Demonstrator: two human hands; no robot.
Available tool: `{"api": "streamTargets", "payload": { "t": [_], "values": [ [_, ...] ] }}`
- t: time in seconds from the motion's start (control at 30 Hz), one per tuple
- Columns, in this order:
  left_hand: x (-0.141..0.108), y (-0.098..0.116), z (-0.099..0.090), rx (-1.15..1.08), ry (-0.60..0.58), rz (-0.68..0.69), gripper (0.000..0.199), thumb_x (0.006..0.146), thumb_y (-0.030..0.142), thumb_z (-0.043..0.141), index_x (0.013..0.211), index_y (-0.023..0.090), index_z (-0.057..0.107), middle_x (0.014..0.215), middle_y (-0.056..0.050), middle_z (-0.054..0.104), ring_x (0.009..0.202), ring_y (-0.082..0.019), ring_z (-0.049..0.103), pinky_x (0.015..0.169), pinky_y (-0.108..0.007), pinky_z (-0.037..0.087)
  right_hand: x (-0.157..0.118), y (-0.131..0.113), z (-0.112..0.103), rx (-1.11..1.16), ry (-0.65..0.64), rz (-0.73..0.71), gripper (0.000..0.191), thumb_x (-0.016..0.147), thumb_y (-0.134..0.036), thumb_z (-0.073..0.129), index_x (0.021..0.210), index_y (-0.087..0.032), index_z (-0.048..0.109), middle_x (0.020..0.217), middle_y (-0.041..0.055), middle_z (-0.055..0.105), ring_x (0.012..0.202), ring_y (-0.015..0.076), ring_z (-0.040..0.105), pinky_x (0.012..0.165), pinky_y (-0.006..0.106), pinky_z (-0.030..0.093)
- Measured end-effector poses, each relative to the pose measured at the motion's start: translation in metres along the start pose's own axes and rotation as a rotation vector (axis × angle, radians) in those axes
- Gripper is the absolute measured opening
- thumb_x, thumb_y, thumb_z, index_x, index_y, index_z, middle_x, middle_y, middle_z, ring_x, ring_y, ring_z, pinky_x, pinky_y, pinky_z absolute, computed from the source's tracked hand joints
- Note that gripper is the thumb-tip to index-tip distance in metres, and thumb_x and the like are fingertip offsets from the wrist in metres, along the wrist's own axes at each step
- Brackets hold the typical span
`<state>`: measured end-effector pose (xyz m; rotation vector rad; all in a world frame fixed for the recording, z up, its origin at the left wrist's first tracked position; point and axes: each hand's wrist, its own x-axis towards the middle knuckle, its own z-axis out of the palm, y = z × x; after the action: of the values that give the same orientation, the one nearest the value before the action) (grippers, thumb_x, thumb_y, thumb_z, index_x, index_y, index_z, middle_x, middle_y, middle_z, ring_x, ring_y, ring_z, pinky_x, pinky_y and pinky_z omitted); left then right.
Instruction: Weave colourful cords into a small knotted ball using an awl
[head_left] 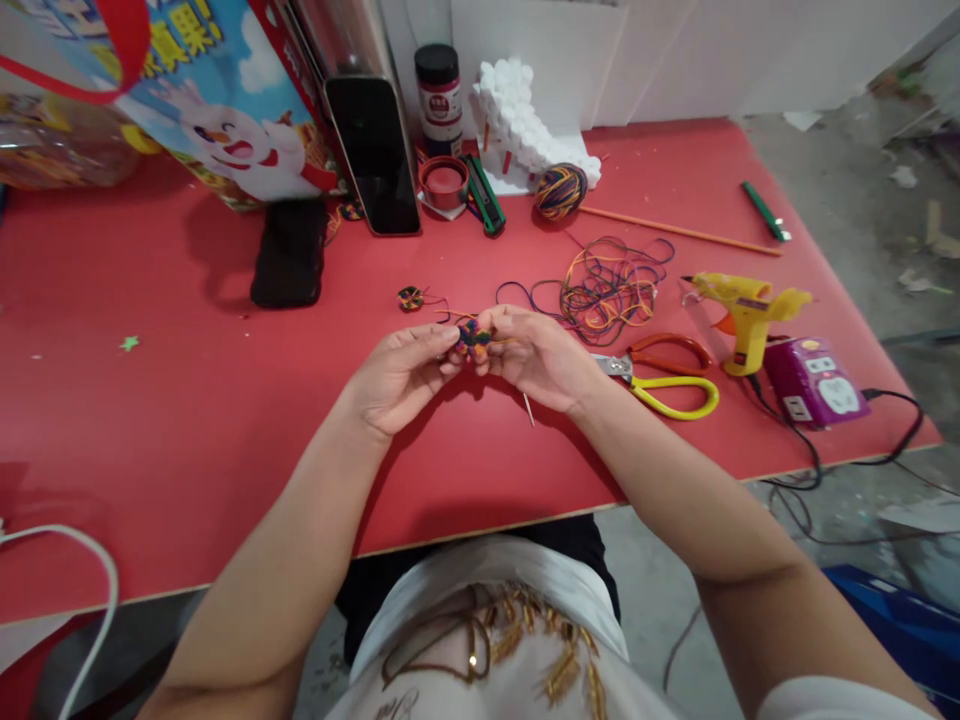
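Note:
A small multicoloured crochet flower (472, 341) is pinched between my two hands, a little above the front part of the table. My left hand (409, 370) is closed on its left edge, with the thumb on top. On the other edge, my right hand (532, 355) is closed too. A thin pale stick, perhaps a crochet hook (529, 409), pokes out below my right hand; its grip is hidden. Behind the hands lie a second small crochet piece (410, 298) and a loose tangle of multicoloured yarn (611, 290).
Scissors (667, 383), a yellow glue gun (750, 315) and a purple power socket (816, 383) with cables lie to the right. At the back are a yarn ball (561, 191), an orange stick (682, 231), a green cutter (486, 197), two phones and a jar (440, 100) on the red table (187, 420).

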<state>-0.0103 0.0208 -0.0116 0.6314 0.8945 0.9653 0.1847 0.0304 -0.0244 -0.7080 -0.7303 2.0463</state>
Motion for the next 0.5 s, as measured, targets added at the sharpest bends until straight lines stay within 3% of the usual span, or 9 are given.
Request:
{"api": "streamTargets", "payload": {
  "t": [0.23,0.4,0.5],
  "values": [
    [-0.0008,-0.0004,0.0025,-0.004,0.012,0.045,0.02,0.074,0.022,0.095,0.086,0.012,0.084,0.084,-0.006,0.077,0.071,-0.01,0.068,0.069,-0.019,0.057,0.0002,-0.0013,-0.0017,-0.006,0.002,-0.052,0.024,0.076,-0.021,0.09,0.091,-0.018,0.072,0.078,-0.0034,0.072,0.07,0.0098,0.067,0.076,0.024,0.059],
    [-0.0029,-0.0057,0.0046,0.171,0.048,0.222,0.033,0.063,0.017,0.102,0.09,0.019,0.084,0.092,-0.004,0.08,0.082,-0.013,0.072,0.08,-0.024,0.059,0.0002,-0.0018,-0.0021,-0.027,0.005,-0.07,0.022,0.076,-0.021,0.09,0.09,-0.018,0.073,0.08,-0.0035,0.072,0.07,0.0092,0.067,0.076,0.024,0.059],
    [-0.001,-0.01,0.0015,0.252,0.055,0.324,0.027,0.067,0.021,0.102,0.087,0.02,0.083,0.086,-0.002,0.079,0.078,-0.013,0.071,0.076,-0.024,0.058,-0.0008,-0.0024,-0.001,-0.041,-0.006,-0.084,0.018,0.08,-0.023,0.089,0.091,-0.017,0.076,0.082,-0.0016,0.074,0.072,0.0098,0.069,0.075,0.023,0.06]
  ]
}}
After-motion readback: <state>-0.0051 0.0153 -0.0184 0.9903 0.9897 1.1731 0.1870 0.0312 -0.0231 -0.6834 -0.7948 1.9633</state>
